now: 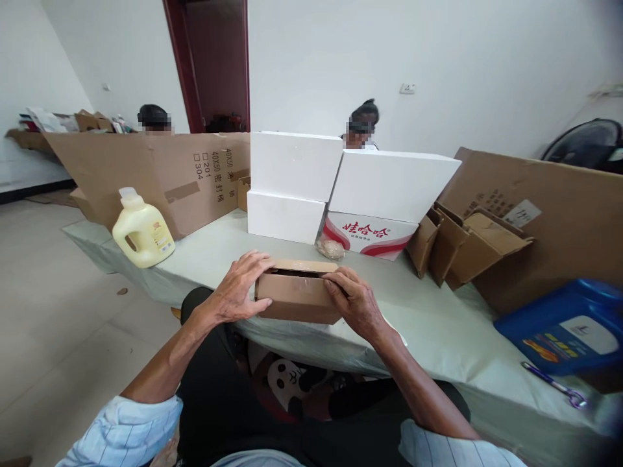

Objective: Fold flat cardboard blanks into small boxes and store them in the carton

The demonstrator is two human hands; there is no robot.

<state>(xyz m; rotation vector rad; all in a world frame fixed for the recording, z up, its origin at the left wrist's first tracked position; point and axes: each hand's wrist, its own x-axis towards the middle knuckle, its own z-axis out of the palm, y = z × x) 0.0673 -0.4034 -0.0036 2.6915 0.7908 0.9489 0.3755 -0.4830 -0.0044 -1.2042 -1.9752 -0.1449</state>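
A small brown cardboard box [296,299] rests at the near edge of the table, its top flap slightly raised over a dark gap. My left hand [243,288] grips the box's left end, thumb on the front face and fingers over the top. At the right end, my right hand [353,295] holds the top corner with bent fingers near the flap. What lies inside the box is hidden. Just behind it sits a small clear plastic-wrapped bundle [330,249].
White boxes [292,168] stand stacked behind, above a red-and-white carton [367,235]. A yellow detergent jug [143,230] is left; a blue jug [564,327] and purple-handled scissors [555,384] lie right. Large cardboard sheets [195,181] flank the table. Two people sit beyond.
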